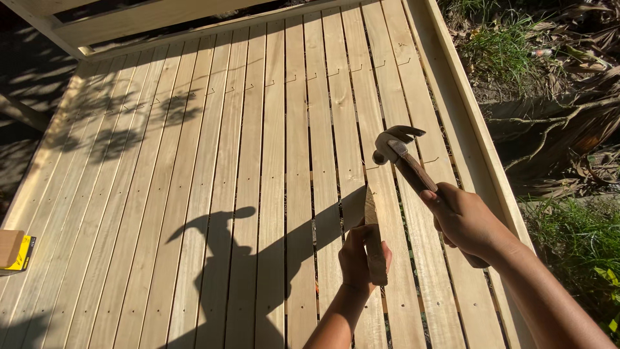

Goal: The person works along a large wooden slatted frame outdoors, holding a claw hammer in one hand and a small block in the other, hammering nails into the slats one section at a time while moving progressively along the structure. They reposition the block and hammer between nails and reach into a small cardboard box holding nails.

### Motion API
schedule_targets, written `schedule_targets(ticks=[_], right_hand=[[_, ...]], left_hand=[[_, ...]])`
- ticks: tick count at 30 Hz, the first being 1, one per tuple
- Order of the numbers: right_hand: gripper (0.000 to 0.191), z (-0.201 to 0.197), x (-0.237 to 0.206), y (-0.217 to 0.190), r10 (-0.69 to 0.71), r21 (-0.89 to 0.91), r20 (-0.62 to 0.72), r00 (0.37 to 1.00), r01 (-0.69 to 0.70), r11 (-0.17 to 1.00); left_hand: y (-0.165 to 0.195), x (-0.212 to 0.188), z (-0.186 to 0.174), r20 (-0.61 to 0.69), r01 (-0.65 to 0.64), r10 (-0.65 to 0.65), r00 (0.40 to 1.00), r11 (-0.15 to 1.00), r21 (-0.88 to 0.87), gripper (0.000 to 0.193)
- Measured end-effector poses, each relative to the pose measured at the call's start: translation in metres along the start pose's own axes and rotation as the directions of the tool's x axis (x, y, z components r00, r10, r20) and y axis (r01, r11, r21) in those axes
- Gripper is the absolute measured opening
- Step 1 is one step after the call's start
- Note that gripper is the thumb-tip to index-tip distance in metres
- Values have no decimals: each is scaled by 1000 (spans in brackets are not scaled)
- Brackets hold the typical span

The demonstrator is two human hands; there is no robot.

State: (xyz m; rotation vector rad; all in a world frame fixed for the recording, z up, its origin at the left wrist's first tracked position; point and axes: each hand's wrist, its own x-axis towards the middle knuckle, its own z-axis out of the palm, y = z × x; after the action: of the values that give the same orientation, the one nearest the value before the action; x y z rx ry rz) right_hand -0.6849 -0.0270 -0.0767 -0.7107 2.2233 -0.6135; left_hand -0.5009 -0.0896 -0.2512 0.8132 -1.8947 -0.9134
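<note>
Nearest, a pointed wooden wedge (372,242) is clamped upright in the left hand (361,258), its tip set in a gap between the deck boards (245,194). Beside it, a claw hammer (405,161) is gripped in the right hand (466,223), raised. Farther off, bent nails (310,76) are seen unfinished.

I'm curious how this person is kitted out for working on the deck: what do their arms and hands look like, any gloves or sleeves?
Both hands are bare: no gloves on the left hand or the right hand. The forearms are uncovered too, with no sleeves reaching into view. No watch, ring, bracelet or tape shows on either wrist or on the fingers. Bright sunlight falls on both arms, casting sharp shadows across them.
</note>
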Motion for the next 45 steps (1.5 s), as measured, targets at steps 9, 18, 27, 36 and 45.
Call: schedule_targets(ticks=[9,18,27,36,45], right_hand=[[46,28,-1,-16,92,-256,244,965,-28,966],[46,-28,5,-11,-148,252,-183,972,192,948],[52,24,6,-10,130,-170,281,951,-84,982],[44,-2,15,-2,-241,217,-272,932,303,928],[50,56,43,47,164,68,174,971,-178,982]], left_hand=[[2,12,-4,125,5,3,992,998,-60,48],[10,24,-9,196,191,-176,965,980,-59,49],[6,10,-8,128,44,-28,991,991,-125,47],[7,17,-9,185,44,-43,982,999,0,52],[22,41,-7,202,59,-57,978,998,-6,53]])
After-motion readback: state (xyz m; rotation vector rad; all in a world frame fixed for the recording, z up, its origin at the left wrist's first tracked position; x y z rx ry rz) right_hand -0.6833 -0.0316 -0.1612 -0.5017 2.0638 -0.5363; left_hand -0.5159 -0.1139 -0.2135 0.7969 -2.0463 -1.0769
